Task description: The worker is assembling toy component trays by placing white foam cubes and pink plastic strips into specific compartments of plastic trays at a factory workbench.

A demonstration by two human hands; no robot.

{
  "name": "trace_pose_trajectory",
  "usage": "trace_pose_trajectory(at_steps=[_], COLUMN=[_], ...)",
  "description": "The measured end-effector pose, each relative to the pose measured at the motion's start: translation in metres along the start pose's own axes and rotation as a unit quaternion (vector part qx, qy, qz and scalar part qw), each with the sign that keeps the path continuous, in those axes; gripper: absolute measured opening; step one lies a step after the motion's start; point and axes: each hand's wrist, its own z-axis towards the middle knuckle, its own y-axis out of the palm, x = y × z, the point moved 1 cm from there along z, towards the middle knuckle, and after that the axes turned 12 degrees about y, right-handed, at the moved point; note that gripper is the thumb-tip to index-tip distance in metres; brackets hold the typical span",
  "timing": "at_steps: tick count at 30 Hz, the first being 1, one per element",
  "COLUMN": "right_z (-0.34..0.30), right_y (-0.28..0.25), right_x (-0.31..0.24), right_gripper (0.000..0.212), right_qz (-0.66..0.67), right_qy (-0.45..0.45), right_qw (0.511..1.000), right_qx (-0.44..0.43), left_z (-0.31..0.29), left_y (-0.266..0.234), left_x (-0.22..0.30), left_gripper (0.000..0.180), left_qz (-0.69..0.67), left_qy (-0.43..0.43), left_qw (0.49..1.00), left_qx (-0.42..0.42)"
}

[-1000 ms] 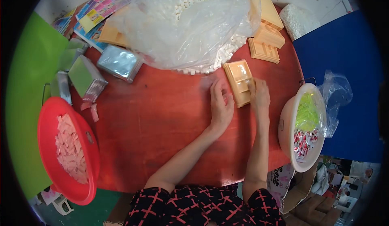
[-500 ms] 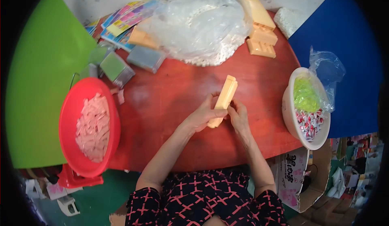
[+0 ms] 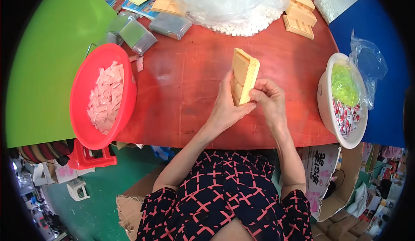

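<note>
A pale yellow molded plastic case (image 3: pixel 245 74) stands tilted upright above the red table, its narrow edge toward the right. My left hand (image 3: pixel 225 108) is closed around its lower left side, with the thumb along the bottom edge. At the lower right edge, the thumb and bent fingers of my right hand (image 3: pixel 271 100) pinch the case's rim. Whether the case is one piece or two pressed together is hard to see. Part of its recessed face shows between my left fingers and the edge.
The red table (image 3: pixel 181 115) holds a red basin (image 3: pixel 132 79) of pink pieces at left and a white basin (image 3: pixel 323 83) of small wrapped packets and yellow-green items at right. Behind lie clear plastic bagging (image 3: pixel 229 3) over white pellets, stacked yellow trays (image 3: pixel 299 18) and clear boxes (image 3: pixel 170 25).
The view has tipped downward, so the table things sit higher. The case has turned, now showing more of its broad recessed face. Both hands stay on it.
</note>
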Motion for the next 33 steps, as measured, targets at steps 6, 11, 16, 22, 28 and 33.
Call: trace_pose_trajectory(at_steps=[6,11,16,22,28,33], right_z=[-0.006,-0.006,-0.007,-0.002,0.046,0.033], right_y=[-0.008,-0.012,-0.013,-0.023,-0.085,-0.074], right_x=[-0.003,0.004,0.001,-0.005,-0.016,-0.014], right_gripper=[0.012,0.011,0.011,0.011,0.010,0.007], right_qz=[0.034,0.051,0.050,0.006,-0.458,-0.462], right_qy=[0.031,0.000,0.012,-0.007,-0.204,-0.202], right_qw=[0.999,0.999,0.998,0.998,0.808,0.826], right_qx=[0.001,0.019,0.047,0.067,0.308,0.253], left_z=[-0.006,-0.007,-0.005,0.000,0.006,0.009], left_y=[0.003,0.010,0.001,0.004,0.008,0.013], left_x=[0.010,0.009,-0.001,-0.005,-0.005,-0.010], left_gripper=[0.094,0.091,0.092,0.091,0.091,0.094], left_qz=[0.044,0.134,-0.061,-0.145,-0.198,-0.170], left_qy=[-0.019,0.022,-0.051,-0.088,-0.118,-0.073], left_qw=[0.996,0.987,0.986,0.976,0.973,0.983], left_qx=[-0.073,-0.081,-0.149,-0.136,-0.018,0.014])
